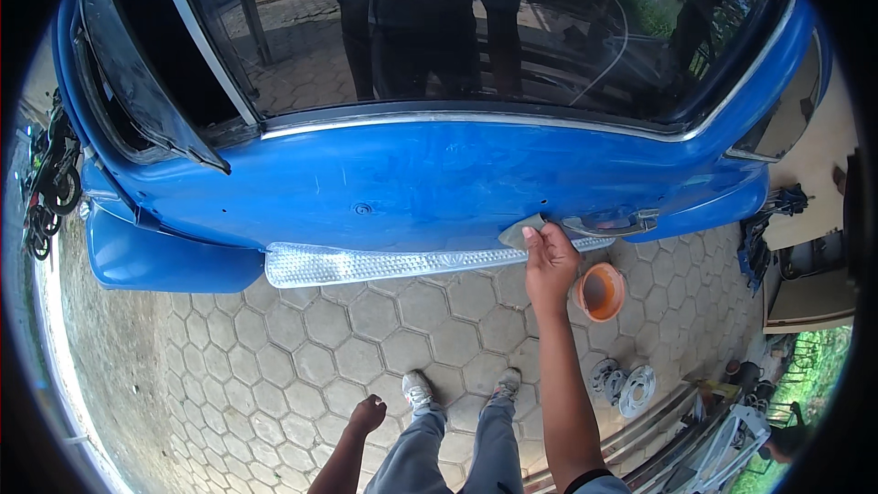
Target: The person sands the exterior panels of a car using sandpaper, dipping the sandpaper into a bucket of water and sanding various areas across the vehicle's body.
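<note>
My right hand (551,265) reaches up to the blue car door (430,178). Pinched between its thumb and fingers is a grey-green piece of sandpaper (523,230), held against the lower part of the door panel. Just to the right of these fingers is the metal door handle (608,222). My left hand (369,413) hangs low over the paving, loosely closed, with nothing visible in it and apart from the car. The door's paint has scuffs and faint streaks, plus a round keyhole-like fitting (363,209) left of centre.
Below the door runs a silver textured running board (366,267). An orange bucket (600,293) stands on the hexagonal paving (375,311) beside my right forearm. Farther right lie a pale round wheel-like part (637,391) and metal lengths. Motorbikes (57,178) stand far left.
</note>
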`<action>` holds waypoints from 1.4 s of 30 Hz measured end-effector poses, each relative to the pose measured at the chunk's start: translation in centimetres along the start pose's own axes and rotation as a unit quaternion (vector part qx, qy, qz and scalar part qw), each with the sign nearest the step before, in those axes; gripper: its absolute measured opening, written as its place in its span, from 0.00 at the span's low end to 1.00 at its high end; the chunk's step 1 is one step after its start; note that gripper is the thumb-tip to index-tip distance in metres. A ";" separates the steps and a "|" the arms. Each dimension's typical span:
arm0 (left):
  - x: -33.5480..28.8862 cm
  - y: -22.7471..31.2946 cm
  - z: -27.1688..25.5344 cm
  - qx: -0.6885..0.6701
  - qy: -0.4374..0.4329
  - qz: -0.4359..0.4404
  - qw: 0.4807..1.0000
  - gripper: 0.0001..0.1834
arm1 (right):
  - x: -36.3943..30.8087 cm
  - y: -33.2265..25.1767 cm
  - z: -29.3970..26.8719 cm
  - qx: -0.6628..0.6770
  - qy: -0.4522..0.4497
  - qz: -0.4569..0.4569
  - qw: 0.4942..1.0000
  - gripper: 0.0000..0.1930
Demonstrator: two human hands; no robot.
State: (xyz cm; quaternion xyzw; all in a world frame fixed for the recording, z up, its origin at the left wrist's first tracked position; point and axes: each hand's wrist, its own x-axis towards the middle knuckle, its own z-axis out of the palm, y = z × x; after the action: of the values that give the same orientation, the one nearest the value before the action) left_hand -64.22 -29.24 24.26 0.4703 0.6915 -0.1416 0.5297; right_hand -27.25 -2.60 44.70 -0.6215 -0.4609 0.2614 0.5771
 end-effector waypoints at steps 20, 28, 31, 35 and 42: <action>-1.5 -3.7 0.1 0.029 -0.014 -0.030 0.999 0.24 | 0.4 -3.5 4.7 -0.009 -0.046 -0.088 0.995 0.07; -3.4 -4.1 2.3 -0.016 -0.050 -0.011 0.999 0.27 | -1.0 -6.1 8.5 -0.052 -0.088 -0.165 0.981 0.04; -3.0 -1.6 1.9 -0.046 -0.038 0.006 0.998 0.26 | -0.7 -2.4 3.1 -0.006 0.025 -0.009 1.000 0.07; -2.6 -1.0 0.5 -0.061 -0.008 0.011 0.998 0.25 | -0.4 -1.7 0.4 0.029 0.076 0.034 0.996 0.09; -2.8 -3.2 -2.7 -0.040 0.031 -0.016 0.999 0.23 | -2.7 -7.0 16.0 -0.007 -0.203 -0.201 0.958 0.04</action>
State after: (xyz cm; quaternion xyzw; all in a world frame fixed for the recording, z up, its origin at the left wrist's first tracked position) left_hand -68.42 -30.39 26.78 0.4414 0.7206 -0.1074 0.5239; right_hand -44.00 1.98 47.66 -0.4540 -0.6852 0.2576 0.5080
